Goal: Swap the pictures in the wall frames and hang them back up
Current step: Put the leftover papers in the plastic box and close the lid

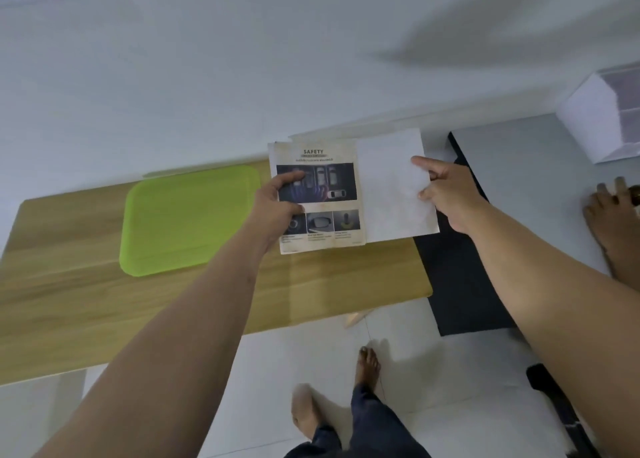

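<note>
Pictures out of frames, mid-swap. Left hand (277,201) pinches the left edge of the printed SAFETY sheet (322,187), thumb on its face over the car photos. Right hand (446,191) pinches the right edge of the blank white sheet (391,194), index finger lying along its upper part. Hands are apart, one sheet each. The sheets sit side by side with their inner edges meeting or slightly overlapping; cannot tell which lies on top. Both are held up in the air above the far right end of the wooden table (311,284), close to the wall. Green tray (187,222) lies flat on the table, left of the sheets and not touching them. Dark mat (460,284) is on the floor right of the table, white box (602,118) beyond it. Another person's foot (609,215) stands at the right edge.

No wall frame is plainly in view, so how far the task has got is hard to judge. Likely step: sorting the two sheets, deciding which goes into which frame.

Next move calls for separating the sheets cleanly without creasing, then finding the open frame and sliding one in flat and squared to the corners, printed side facing the glass. Thin paper will flop if held by one edge only.
</note>
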